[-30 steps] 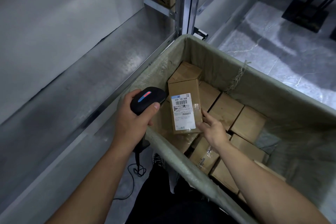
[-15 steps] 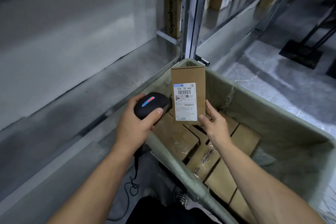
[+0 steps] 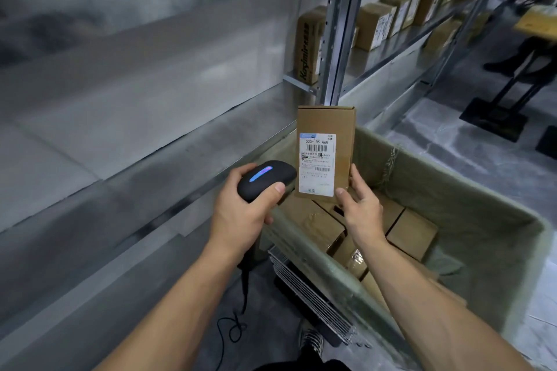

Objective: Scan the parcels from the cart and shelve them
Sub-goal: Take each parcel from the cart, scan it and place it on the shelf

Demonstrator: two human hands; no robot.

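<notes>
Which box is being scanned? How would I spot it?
Find the big green-lined cart on the right, full of brown boxes. Above its left edge, the right hand holds one tall box upright beside the black scanner. Unlike the boxes lying in the cart, it is held up, its white barcode label facing you.

Here's the parcel (image 3: 325, 129), upright over the cart's (image 3: 452, 190) far left corner: a slim brown carton, its white label (image 3: 317, 164) facing back, barcode and "530- D5 A68" readable. The right hand (image 3: 361, 211) pinches its lower right edge. The scanner (image 3: 265, 179), black with a blue strip lit, sits gripped in the left hand (image 3: 241, 214), nose just beside the label's lower left. More brown boxes (image 3: 411, 233) lie packed along the cart's left side. A grey steel shelf (image 3: 180, 141) runs beside that rim.
</notes>
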